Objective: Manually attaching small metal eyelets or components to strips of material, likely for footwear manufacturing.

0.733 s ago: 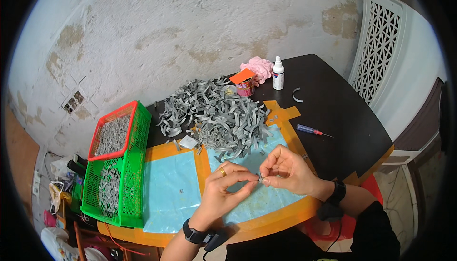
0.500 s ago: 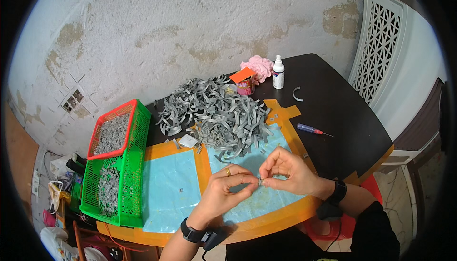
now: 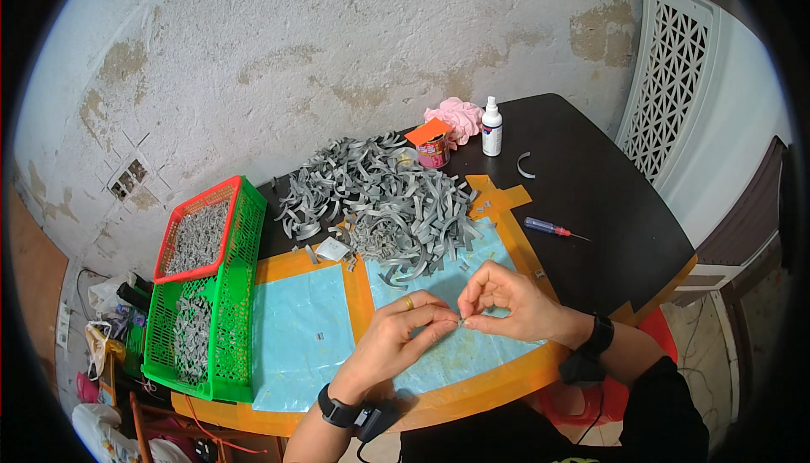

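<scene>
Fingertips (image 3: 474,323) of left hand (image 3: 392,338) and right hand (image 3: 516,309) pinch a tiny piece (image 3: 461,322) above bare, tape-edged blue sheeting (image 3: 485,357).

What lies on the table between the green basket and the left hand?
The head view shows light-blue plastic sheet bearing a small grey piece, then orange tape nearest the left hand.

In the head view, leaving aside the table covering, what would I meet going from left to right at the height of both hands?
Green basket → left hand → small piece between the fingertips → right hand → black wristband → red stool.
</scene>
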{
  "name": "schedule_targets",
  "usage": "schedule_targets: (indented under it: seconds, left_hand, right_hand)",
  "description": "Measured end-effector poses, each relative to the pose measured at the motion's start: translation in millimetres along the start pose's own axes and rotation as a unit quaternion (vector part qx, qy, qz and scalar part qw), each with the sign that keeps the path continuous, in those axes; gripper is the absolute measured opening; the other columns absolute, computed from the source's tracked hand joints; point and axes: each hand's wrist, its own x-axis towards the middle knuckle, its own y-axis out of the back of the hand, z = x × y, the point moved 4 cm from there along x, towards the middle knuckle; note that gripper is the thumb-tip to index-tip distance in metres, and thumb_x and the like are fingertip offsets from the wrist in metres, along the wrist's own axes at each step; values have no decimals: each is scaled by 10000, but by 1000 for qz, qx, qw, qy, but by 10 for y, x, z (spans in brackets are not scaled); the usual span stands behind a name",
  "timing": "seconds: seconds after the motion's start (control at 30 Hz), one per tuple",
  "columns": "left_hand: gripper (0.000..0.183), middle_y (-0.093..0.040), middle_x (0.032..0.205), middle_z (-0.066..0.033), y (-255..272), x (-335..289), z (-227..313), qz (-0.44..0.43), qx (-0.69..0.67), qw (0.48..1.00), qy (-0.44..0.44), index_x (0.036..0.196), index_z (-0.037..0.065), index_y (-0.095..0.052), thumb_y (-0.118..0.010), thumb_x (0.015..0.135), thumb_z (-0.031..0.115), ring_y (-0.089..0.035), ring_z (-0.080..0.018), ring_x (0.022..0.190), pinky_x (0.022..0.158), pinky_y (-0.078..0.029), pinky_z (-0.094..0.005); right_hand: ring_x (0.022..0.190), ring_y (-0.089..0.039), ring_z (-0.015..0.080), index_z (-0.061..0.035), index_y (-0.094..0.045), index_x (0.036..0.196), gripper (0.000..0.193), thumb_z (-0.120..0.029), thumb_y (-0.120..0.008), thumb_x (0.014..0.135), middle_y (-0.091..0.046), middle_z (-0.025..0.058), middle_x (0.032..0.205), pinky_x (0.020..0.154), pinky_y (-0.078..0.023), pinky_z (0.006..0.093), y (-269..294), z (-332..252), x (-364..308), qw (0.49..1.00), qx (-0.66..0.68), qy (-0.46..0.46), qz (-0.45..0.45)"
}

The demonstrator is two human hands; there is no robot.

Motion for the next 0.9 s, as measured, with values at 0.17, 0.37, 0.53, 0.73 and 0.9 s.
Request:
schedule_targets:
  seconds: [0.17,0.37,0.53,0.73,0.9]
  left_hand:
    - [115,-633,923,-89,-13,-11,-39,-18,-6,1000,21,942,6,-690,-666,848,67,-613,-206,850,756,-485,-292]
    - [120,-625,940,-84,-34,-16,-81,-33,-31,999,14,951,6,-680,-647,857,73,-621,-229,831,730,-494,-308]
    - [114,-627,928,-83,-34,-11,-69,-39,-45,998,18,947,10,-682,-646,860,75,-621,-229,826,732,-491,-306]
    - [102,-632,910,-82,-38,-13,-58,-37,-42,998,33,919,6,-681,-674,842,72,-611,-199,842,757,-479,-293]
    - [86,-624,900,-78,-26,-10,-36,8,-35,998,46,907,-2,-656,-662,829,35,-608,-189,829,731,-479,-280]
  right_hand:
    - [883,-577,102,-32,-438,990,266,70,-629,834,-544,50,927,776,-498,262,-19,8,4,1000,-3,-1,-14]
    - [900,-580,117,-33,-438,993,261,60,-629,842,-560,65,951,793,-499,278,-22,12,0,1000,0,-6,-31]
    - [894,-571,112,-26,-439,998,252,60,-622,847,-542,60,936,799,-496,272,-26,0,1,999,4,-7,-35]
    - [904,-588,131,-37,-435,995,262,66,-622,843,-575,77,961,776,-508,293,-7,53,-1,999,-2,0,-37]
    - [906,-576,119,-52,-431,991,266,66,-620,845,-566,69,966,785,-490,279,10,84,2,1000,-2,9,-7]
